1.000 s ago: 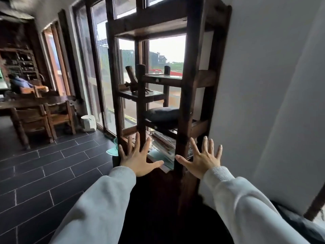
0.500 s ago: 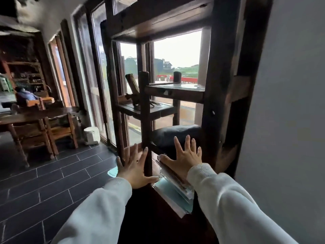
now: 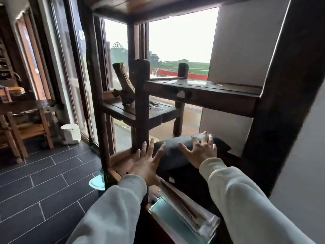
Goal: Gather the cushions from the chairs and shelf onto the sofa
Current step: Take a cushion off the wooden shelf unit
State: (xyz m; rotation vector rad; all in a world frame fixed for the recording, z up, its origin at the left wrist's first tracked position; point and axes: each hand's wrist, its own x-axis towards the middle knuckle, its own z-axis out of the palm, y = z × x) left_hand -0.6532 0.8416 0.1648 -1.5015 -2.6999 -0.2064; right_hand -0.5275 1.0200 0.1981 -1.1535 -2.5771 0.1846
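Note:
A dark grey cushion (image 3: 175, 152) lies on a low board of the dark wooden shelf (image 3: 198, 95), under a higher board. My right hand (image 3: 200, 150) rests flat on top of the cushion with its fingers spread. My left hand (image 3: 147, 161) is spread too, its fingertips touching the cushion's left end beside a round shelf post (image 3: 141, 103). Neither hand has closed around the cushion. The cushion's far side is hidden behind the shelf frame.
A stack of magazines (image 3: 184, 213) lies on the shelf below my arms. A piece of driftwood (image 3: 124, 85) stands on a middle board. A thick shelf upright (image 3: 284, 95) stands at the right. Wooden chairs (image 3: 22, 127) and a table stand at the left on dark floor tiles.
I have come closer to the shelf. Both hands moved forward and up: the right one from the magazines onto the cushion, the left one past the post to the cushion's end.

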